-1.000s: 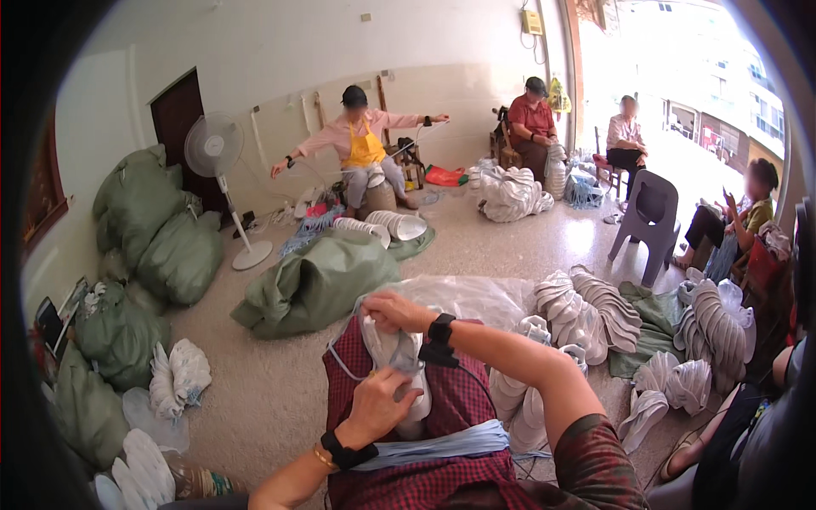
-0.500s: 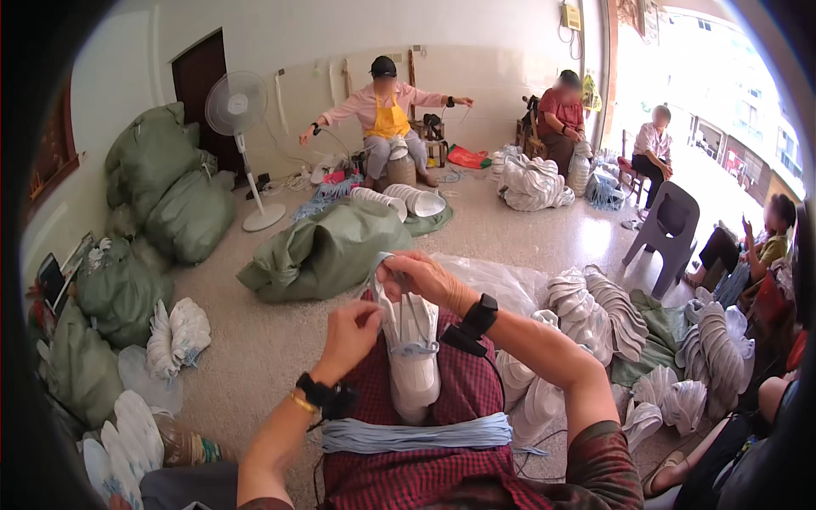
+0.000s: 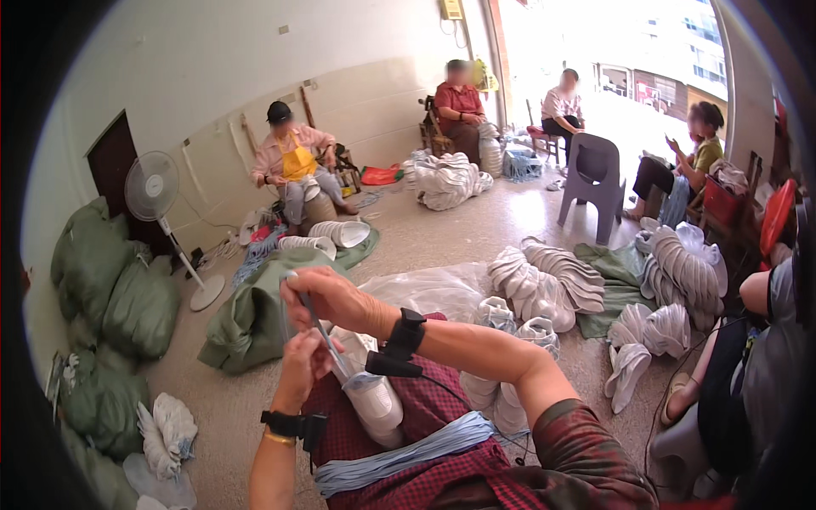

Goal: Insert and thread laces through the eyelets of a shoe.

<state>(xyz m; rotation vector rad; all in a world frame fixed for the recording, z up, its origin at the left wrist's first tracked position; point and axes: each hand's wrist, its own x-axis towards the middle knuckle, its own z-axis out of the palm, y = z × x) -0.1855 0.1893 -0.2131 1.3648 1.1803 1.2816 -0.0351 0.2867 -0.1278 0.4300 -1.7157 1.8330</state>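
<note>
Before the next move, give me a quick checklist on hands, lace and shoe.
1. Right hand, grip on pale lace: ok.
2. Left hand, grip on the lace: cannot tell, contact unclear.
3. White shoe resting on checked cloth: ok.
4. Lace reaching down to the shoe: ok.
5. Whole shoe visible: not ok, black wrist device covers part.
6. Blue lace bundle lying across the cloth: ok.

Left hand neared right hand; co-worker's arms lowered.
</note>
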